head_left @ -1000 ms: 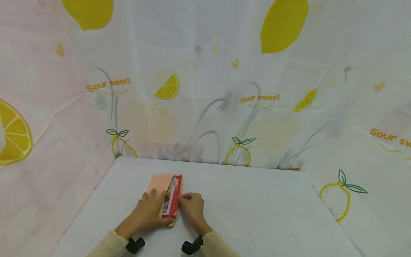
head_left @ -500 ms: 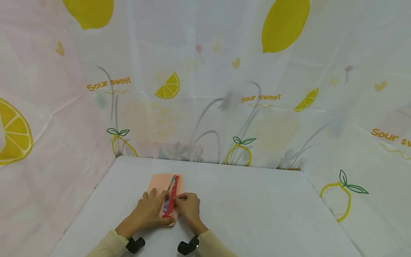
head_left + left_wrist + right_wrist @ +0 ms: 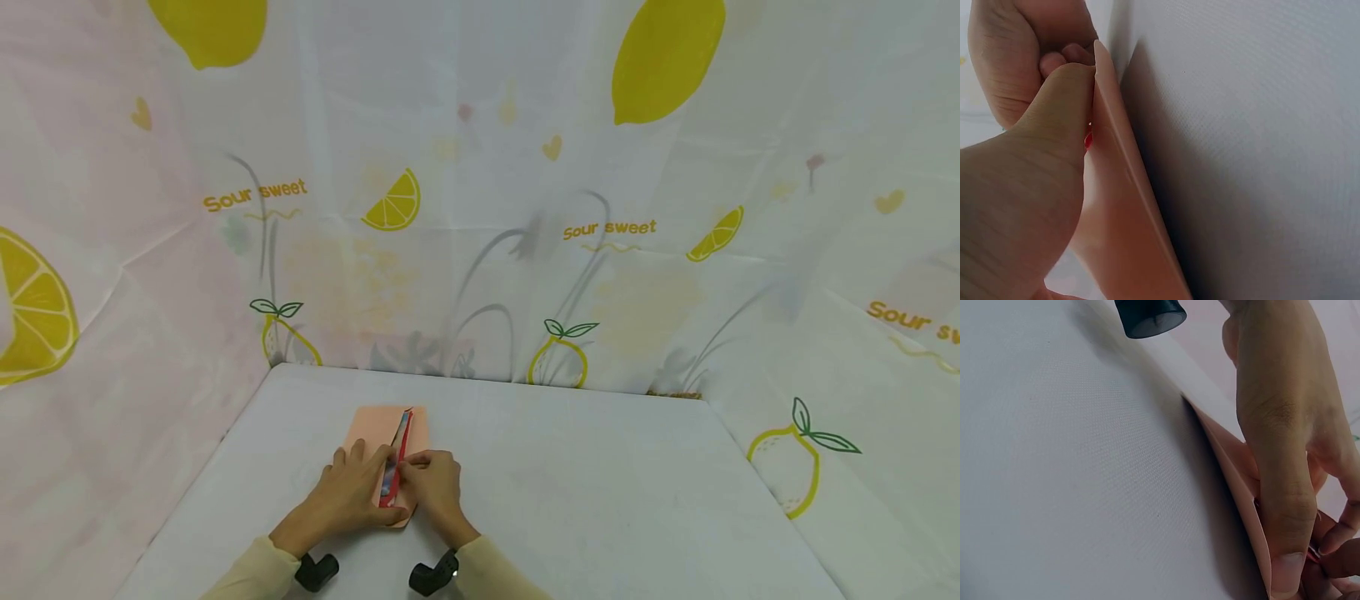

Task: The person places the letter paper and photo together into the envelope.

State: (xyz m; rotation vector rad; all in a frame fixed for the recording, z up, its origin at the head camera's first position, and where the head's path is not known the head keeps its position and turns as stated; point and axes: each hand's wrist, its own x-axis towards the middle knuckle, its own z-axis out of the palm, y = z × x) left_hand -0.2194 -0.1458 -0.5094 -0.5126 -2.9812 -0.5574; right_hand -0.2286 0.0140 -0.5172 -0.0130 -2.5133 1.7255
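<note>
A peach paper envelope point(image 3: 375, 421) lies on the white table, its long edge raised off the surface in the left wrist view. A narrow strip of a red card point(image 3: 388, 498) with a bluish picture shows in its long opening. Spread across the envelope, my left hand point(image 3: 333, 498) presses on it, thumb along the near end and forefinger beside the opening. From the right, my right hand point(image 3: 438, 485) pinches the card's edge between thumb and forefinger. Most of the card is hidden by the envelope and fingers. In the right wrist view, the thumb point(image 3: 1285, 519) lies over the envelope's edge.
The white table point(image 3: 600, 500) extends to the right of both hands. A cloth backdrop point(image 3: 480, 275) printed with lemons rises behind it and along both sides. Black wrist devices point(image 3: 317, 573) sit close to the tabletop beneath the wrists.
My right hand has moved left with the red card, which has slid into the envelope, so its visible strip is much narrower. The left hand has stayed in place.
</note>
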